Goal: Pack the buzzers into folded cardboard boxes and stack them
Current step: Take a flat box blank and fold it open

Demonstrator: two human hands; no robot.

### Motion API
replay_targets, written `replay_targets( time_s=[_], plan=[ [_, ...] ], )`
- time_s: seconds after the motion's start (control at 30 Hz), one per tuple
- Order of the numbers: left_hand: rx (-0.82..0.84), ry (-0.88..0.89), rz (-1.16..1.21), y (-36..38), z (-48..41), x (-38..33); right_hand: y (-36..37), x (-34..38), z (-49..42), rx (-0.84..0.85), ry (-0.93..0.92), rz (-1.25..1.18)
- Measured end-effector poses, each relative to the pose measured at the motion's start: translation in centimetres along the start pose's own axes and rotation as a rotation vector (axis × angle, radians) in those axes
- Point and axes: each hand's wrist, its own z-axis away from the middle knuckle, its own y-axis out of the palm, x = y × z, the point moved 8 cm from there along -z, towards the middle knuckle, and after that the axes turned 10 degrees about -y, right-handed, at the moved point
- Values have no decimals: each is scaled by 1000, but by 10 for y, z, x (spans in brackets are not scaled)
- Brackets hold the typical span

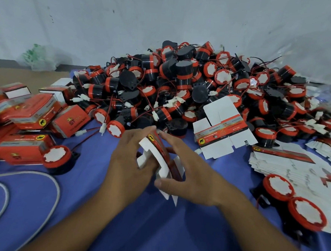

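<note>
**Buzzer packing desk: stock as seen from beside the packer**

- Part-folded cardboard box (153, 153): red print with white flaps, held just above the desk (97, 218) at centre, between both hands.
- Left hand (127, 161): fingers curled round the box's white flaps.
- Right hand (188, 177): fingers laid over the red side and thumb hooked at the near end, gripping the same box.
- Buzzer heap (192, 84): black bodies with red rims and trailing wires, piled at the back.
- Packed boxes (25, 115): a loose, tumbled pile at left, with one stray buzzer (56, 155) touching it.
- Open flat blank (222, 129): leaning on the heap's near edge.
- Flat blanks (293, 168): fanned out at right, with two loose buzzers (308, 213) resting on their near end.
- Grey cable (41, 176): looped at front left.
</note>
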Motion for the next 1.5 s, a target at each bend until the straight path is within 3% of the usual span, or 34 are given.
replay_targets(
  time_s=[0.17, 0.23, 0.3, 0.4, 0.6, 0.8, 0.93, 1.07, 1.23, 1.3, 1.33, 1.5],
  plan=[
    [76, -83, -66, 9, 0, 18, -12, -6, 0, -102, 21, 102],
    [118, -20, -90, 9, 2, 11, -22, -9, 1, -200, 26, 126],
    [235, 86, -76, 20, 8, -1, -33, -14, 3, -325, 45, 97],
    [415, 66, 27, 35, 13, -6, -43, -21, 8, -432, 95, 17],
    [502, 47, 152, 33, 11, -9, -35, -26, 5, -426, 111, -380],
    [537, -12, 281, 32, 5, 4, -24, -7, -1, -274, -21, -345],
    [604, -149, 271, 40, 5, 9, -31, 0, -2, -370, -26, -361],
    [711, 32, 139, 46, 14, -12, -42, -9, 1, -525, 86, -407],
    [708, -65, 159, 50, 22, -23, -40, -14, 0, -571, 143, -586],
    [714, -141, 307, 54, 17, -12, -38, -15, -1, -564, 149, -626],
    [717, -79, 234, 49, 20, -9, -38, -14, -1, -564, 149, -634],
    [572, -43, 250, 41, 10, 7, -34, -8, -1, -558, 88, -457]
  ],
)
